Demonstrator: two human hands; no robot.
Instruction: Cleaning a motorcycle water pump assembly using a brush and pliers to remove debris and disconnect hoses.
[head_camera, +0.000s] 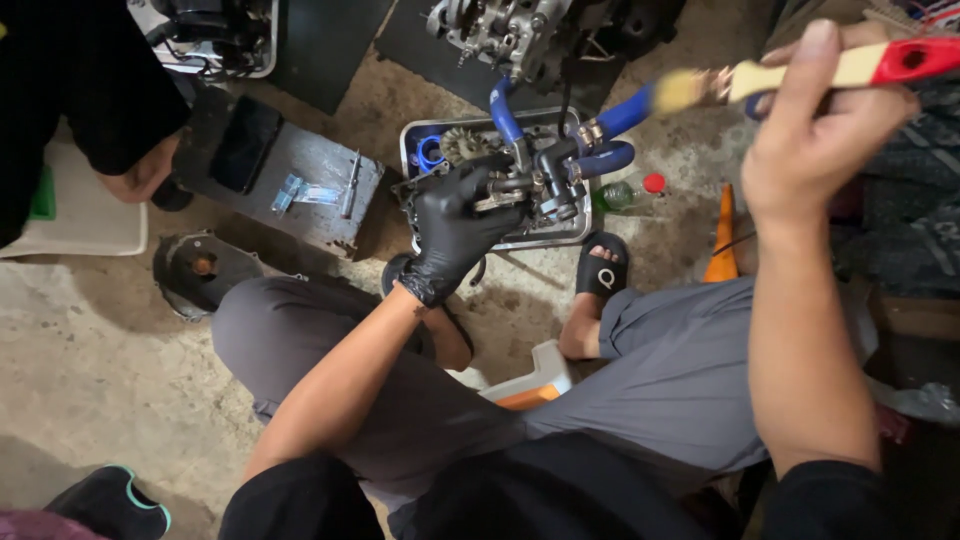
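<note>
Dark metal engine part with pipes and fittings (525, 185) sits in a shallow grey metal tray (500, 243) on the concrete floor, between the person's knees. Blue rubber hoses (620, 115) run from it toward the larger engine block (510, 35) above.

Left hand (455, 225), in a black glove, is closed over the part's near edge, fingers curled and pressing it down into the tray. Right hand (815, 135), bare, is raised well clear, fingers pinched around the pale wooden brush with red handle end (800, 70); bristles blurred.

Judgement: brushing goes best with the part kept pinned so it cannot rock, bristles worked into the recesses around the fittings, and run-off kept inside the tray.

Nearby: small bottle with red cap (635, 190) just beside the tray; black sandal (603, 265); another person's hand (140, 175) at upper left.
</note>
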